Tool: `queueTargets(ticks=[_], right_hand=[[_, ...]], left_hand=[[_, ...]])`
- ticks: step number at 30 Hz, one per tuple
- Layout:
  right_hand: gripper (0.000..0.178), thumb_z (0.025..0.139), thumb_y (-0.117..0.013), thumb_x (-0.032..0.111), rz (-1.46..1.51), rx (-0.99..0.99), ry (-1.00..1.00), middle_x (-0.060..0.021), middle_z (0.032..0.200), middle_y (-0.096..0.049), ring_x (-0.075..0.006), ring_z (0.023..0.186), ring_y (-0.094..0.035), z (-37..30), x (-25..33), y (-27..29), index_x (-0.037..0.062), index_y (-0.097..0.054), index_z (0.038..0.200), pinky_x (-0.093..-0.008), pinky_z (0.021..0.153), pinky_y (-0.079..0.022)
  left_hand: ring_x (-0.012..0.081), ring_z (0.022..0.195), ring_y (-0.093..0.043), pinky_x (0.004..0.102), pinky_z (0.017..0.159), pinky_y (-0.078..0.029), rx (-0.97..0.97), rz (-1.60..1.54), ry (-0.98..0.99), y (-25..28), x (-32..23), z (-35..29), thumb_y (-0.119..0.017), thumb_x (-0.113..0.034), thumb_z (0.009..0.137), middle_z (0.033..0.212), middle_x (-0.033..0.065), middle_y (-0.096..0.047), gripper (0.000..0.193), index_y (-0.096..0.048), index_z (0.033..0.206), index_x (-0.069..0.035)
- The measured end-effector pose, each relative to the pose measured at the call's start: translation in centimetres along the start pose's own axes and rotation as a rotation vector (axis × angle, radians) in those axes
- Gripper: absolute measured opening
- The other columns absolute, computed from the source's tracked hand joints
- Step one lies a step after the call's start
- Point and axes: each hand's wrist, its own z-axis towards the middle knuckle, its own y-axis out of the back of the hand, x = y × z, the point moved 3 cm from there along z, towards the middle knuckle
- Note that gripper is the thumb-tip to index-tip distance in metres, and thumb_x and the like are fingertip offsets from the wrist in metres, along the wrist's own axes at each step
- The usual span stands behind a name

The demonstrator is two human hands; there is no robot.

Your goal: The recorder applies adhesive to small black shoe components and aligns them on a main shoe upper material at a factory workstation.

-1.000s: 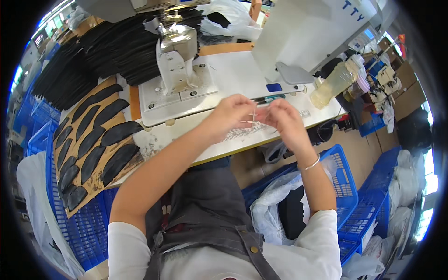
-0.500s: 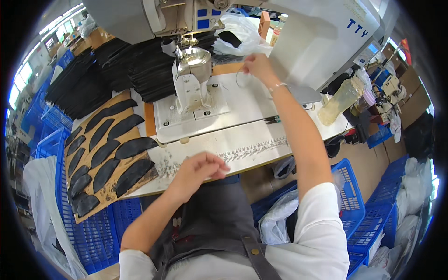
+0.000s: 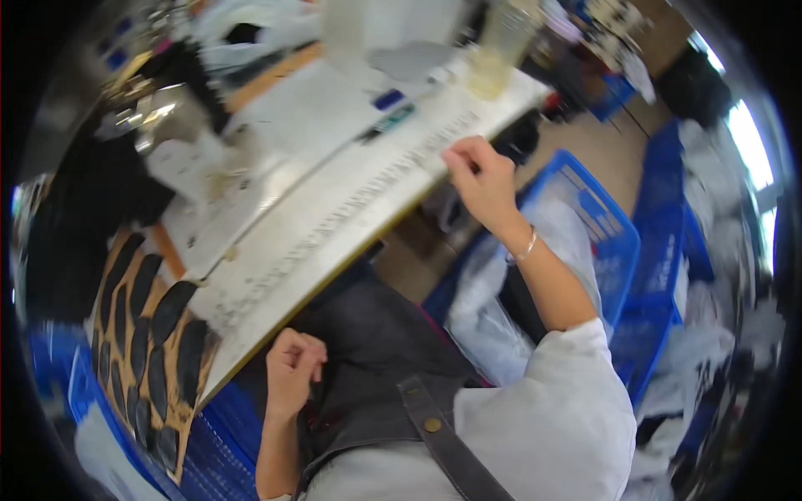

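Observation:
My right hand [image 3: 483, 179] is raised just off the front edge of the white sewing table [image 3: 355, 227], thumb and fingers pinched together. Whatever may be between them is too small or blurred to make out. Low beside the dark apron [image 3: 368, 326], my left hand [image 3: 292, 367] is loosely curled, with nothing visible in it. A printed ruler strip [image 3: 368, 197] runs along the tabletop, and teal-handled thread snips [image 3: 393, 119] lie beyond it. The sewing machine's post [image 3: 180, 163] stands at the left, blurred. Flat, curved black pieces [image 3: 173, 309] lie in rows on a brown board [image 3: 175, 376].
A clear bottle [image 3: 498, 63] with yellowish contents stands at the table's far right end. Blue plastic crates [image 3: 614, 221] are at my right, one with a clear plastic bag [image 3: 489, 321]. Another blue crate [image 3: 221, 434] sits below the board. A plastic bag [image 3: 259, 29] lies behind the machine.
The view has swung right and blurred. My right hand has come back from beside the machine, where it pinched a thin thread, to the table's front edge. My left hand has dropped from the tabletop.

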Motion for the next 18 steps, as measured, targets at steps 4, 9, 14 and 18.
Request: queueTargets(ticks=[4, 9, 14, 18], right_hand=[[0.026, 0.093, -0.055, 0.024, -0.423, -0.371, -0.359, -0.0156, 0.063, -0.059, -0.0275, 0.052, -0.056, -13.0, -14.3, 16.6, -0.0003, -0.056, 0.084, -0.0392, 0.053, -0.044], [0.036, 0.091, -0.057, 0.033, -0.638, -0.038, -0.937, -0.0199, 0.079, -0.062, -0.0252, 0.068, -0.06, -26.9, -21.5, 26.7, -0.0018, -0.057, 0.085, -0.0401, 0.059, -0.046], [0.104, 0.065, -0.075, 0.061, -0.349, 0.473, -1.177, -0.0241, 0.131, -0.051, -0.0361, 0.117, -0.054, -33.7, -27.9, 21.3, -0.0019, -0.038, 0.138, -0.0403, 0.094, -0.046], [0.112, 0.057, -0.08, 0.06, -0.341, 0.719, -1.445, -0.0243, 0.137, -0.044, -0.0342, 0.125, -0.047, -35.0, -32.9, 20.8, -0.0015, -0.037, 0.14, -0.0418, 0.098, -0.043]], left_hand=[[0.0038, 0.046, -0.033, 0.0174, 0.039, -0.025, 0.062, -0.048, 0.057, -2.1, 2.9, 0.9, -0.05, -0.015, 0.098, 0.062, 0.001, -0.043, 0.02, -0.036, 0.084, -0.009], [0.0043, 0.047, -0.038, 0.0179, 0.041, -0.028, 0.092, 0.171, 0.241, -3.9, 4.0, 1.4, -0.054, -0.016, 0.096, 0.057, -0.0005, -0.044, 0.021, -0.044, 0.079, -0.008], [0.0059, 0.052, -0.045, 0.0197, 0.05, -0.036, 0.02, 0.066, 0.296, -4.8, 4.9, 1.9, -0.056, -0.015, 0.095, 0.058, -0.0002, -0.048, 0.023, -0.048, 0.075, -0.008], [0.0068, 0.056, -0.049, 0.0208, 0.055, -0.04, 0.039, 0.093, 0.362, -5.6, 5.6, 1.9, -0.057, -0.015, 0.094, 0.063, 0.0009, -0.053, 0.021, -0.05, 0.076, -0.008]])
